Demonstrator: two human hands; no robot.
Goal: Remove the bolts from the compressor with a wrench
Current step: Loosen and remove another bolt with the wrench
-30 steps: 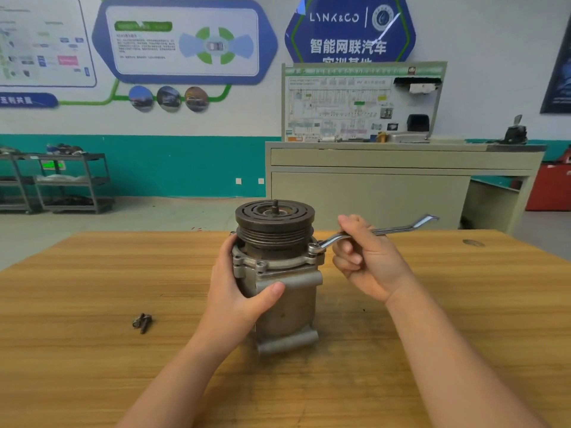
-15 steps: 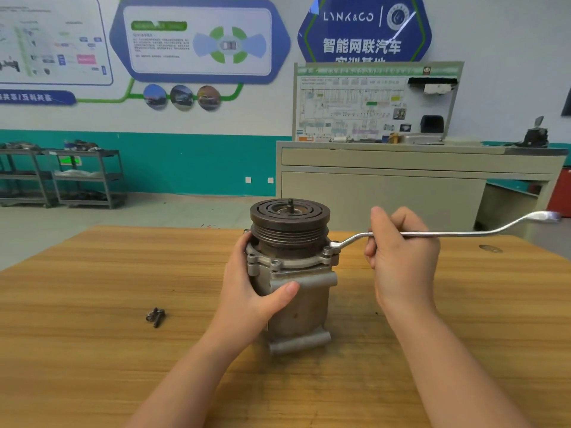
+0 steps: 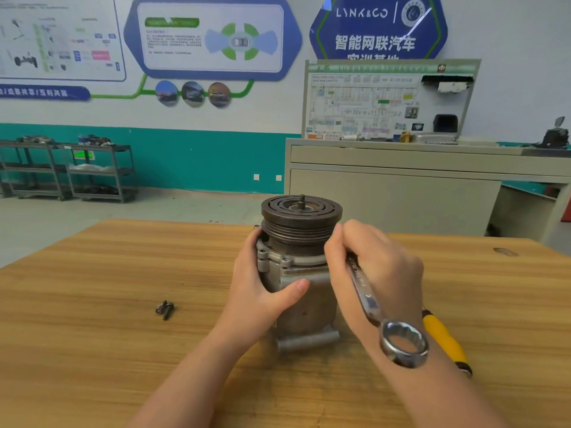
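Cast metal, grey and heavy-looking, the compressor [image 3: 298,282] stands upright on the wooden surface [image 3: 92,304] with its dark grooved pulley [image 3: 301,217] on top; judge it stiff and weighty, unlikely to tip but liable to twist under wrench force; so your left hand [image 3: 262,288] wraps its left flank, thumb across the front, fingers curled round the housing just under the flange; that is the sound place to brace it, on the rough body and not on the pulley, which may well turn. Your right hand [image 3: 370,267] sits tight against the compressor's right side, fingers clamped on the wrench [image 3: 370,301]; the shank runs from under your palm toward you, its free ring end [image 3: 403,342] over your forearm; the working end is hidden behind your hand, so you cannot tell whether it sits on a bolt. Polished steel, the wrench looks slippery; hold it far out for leverage. Two dark loose bolts [image 3: 165,309] lie together left of the compressor, well apart from it. A yellow-handled tool [image 3: 445,344] lies right of the compressor, partly behind your forearm. No containers show on the surface.
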